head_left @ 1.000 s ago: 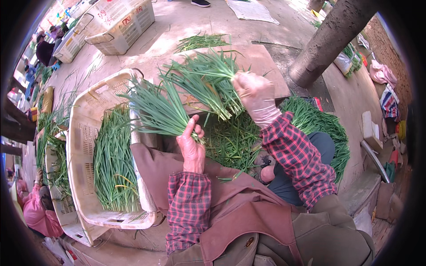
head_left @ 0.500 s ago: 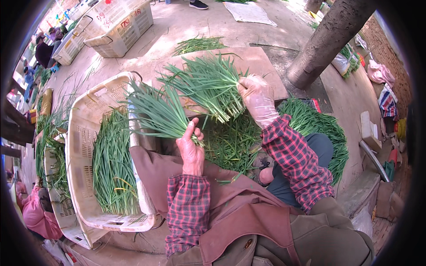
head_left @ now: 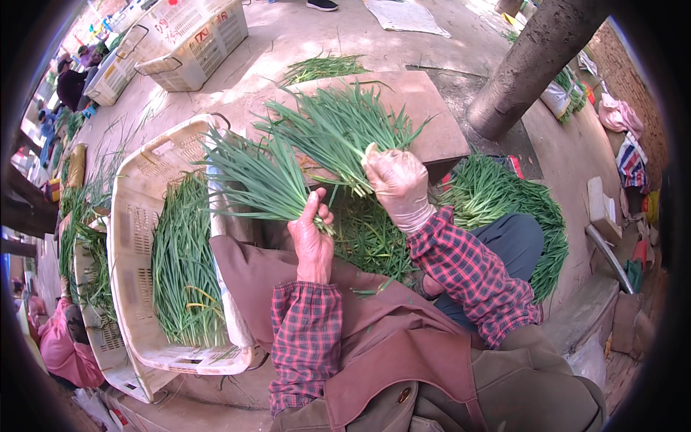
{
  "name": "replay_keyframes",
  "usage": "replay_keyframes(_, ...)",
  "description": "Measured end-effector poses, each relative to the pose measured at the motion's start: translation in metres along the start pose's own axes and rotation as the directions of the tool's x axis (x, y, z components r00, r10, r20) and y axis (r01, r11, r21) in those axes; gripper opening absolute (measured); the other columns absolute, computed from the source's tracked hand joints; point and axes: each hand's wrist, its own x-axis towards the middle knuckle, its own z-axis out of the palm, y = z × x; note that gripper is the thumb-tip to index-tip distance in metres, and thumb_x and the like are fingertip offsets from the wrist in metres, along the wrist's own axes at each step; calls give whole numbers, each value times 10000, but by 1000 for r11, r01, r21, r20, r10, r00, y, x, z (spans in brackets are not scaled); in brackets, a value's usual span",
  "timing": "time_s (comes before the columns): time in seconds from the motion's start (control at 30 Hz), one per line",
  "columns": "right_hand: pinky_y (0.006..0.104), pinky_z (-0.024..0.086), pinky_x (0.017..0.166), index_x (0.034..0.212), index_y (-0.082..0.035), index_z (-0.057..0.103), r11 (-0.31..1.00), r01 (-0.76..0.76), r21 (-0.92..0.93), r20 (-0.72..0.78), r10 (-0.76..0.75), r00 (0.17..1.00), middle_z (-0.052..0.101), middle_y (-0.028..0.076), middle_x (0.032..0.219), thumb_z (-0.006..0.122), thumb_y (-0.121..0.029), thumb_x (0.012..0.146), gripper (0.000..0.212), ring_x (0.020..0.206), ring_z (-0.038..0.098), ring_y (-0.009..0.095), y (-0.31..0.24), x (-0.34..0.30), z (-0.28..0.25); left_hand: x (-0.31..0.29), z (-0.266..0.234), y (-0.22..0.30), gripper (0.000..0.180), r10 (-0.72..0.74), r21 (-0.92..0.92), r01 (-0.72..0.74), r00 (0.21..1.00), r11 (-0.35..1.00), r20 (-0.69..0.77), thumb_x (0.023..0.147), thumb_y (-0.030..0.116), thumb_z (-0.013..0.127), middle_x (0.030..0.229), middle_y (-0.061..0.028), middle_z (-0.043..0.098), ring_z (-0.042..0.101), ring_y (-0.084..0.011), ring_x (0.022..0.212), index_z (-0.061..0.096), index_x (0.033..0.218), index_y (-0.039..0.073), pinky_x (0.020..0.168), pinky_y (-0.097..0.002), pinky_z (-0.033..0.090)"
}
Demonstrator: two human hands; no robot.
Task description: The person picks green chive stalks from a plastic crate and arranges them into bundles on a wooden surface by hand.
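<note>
My bare left hand [head_left: 312, 234] is closed around the stem ends of a bunch of green chives [head_left: 265, 181], whose leaves fan out toward the far left. In a thin pale glove, my right hand [head_left: 398, 181] is closed at the stem end of a chive pile [head_left: 335, 131]; its fingers pinch some of the stems there. That pile lies on a low brown board [head_left: 440, 133]. Loose trimmings of chives [head_left: 371, 237] cover the ground below, between the board and my lap.
A white plastic crate [head_left: 124, 245] with chives in it stands at my left. Another heap of chives [head_left: 497, 201] lies right of my knee. A tree trunk [head_left: 529, 75] rises at the far right. Stacked crates [head_left: 205, 57] and people stand at the far left.
My right hand has moved left and nearer, to the stems of the chives on the board. My left hand keeps its bunch in nearly the same place.
</note>
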Motion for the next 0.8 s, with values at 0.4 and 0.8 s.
replay_keyframes(0.4, 396, 496, 656, 1054, -12, 662, 949, -46, 312, 178, -11, 984, 683, 58, 831, 683, -91, 818, 250, 733, 659, 239, -58, -57, 6, -6, 2, -6, 234, -81, 118, 77, 996, 990, 26, 900, 98, 732, 973, -99, 713, 548, -75, 657, 670, 1064, -58, 549, -207, 458)
replay_keyframes(0.8, 275, 511, 662, 1050, 72, 674, -256, -867, 428, 874, 360, 326, 676, 58, 782, 659, -184, 970, 268, 733, 624, 109, -48, -24, 26, -15, 8, -5, 176, 68, 240, -76, 997, 968, 42, 853, 16, 740, 797, -44, 663, 576, -103, 600, 683, 1011, -35, 515, -216, 458)
